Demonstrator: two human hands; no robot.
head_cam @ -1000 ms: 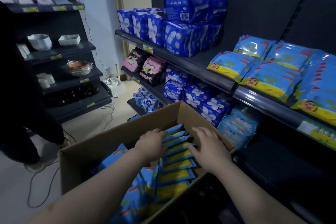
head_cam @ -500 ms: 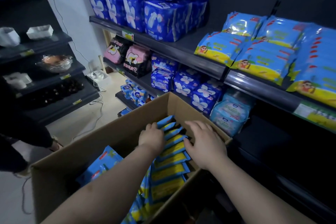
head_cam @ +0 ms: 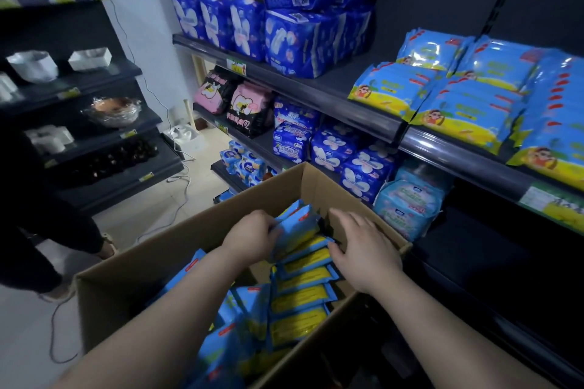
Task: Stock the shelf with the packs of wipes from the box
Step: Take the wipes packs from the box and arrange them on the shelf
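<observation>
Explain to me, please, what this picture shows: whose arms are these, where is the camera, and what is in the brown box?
No machine works here: these are a person's two bare arms. The camera sits on that person's head and looks forward and down, so you see the arms as their owner does. In front stands an open cardboard box. Inside it, blue and yellow packs of wipes stand in a row. The left hand grips the packs at the far end of the row; the right hand, fingers relaxed, touches the row beside it. Packs that look the same lie on the shelf at the right. At the left edge is another person in dark clothes.
</observation>
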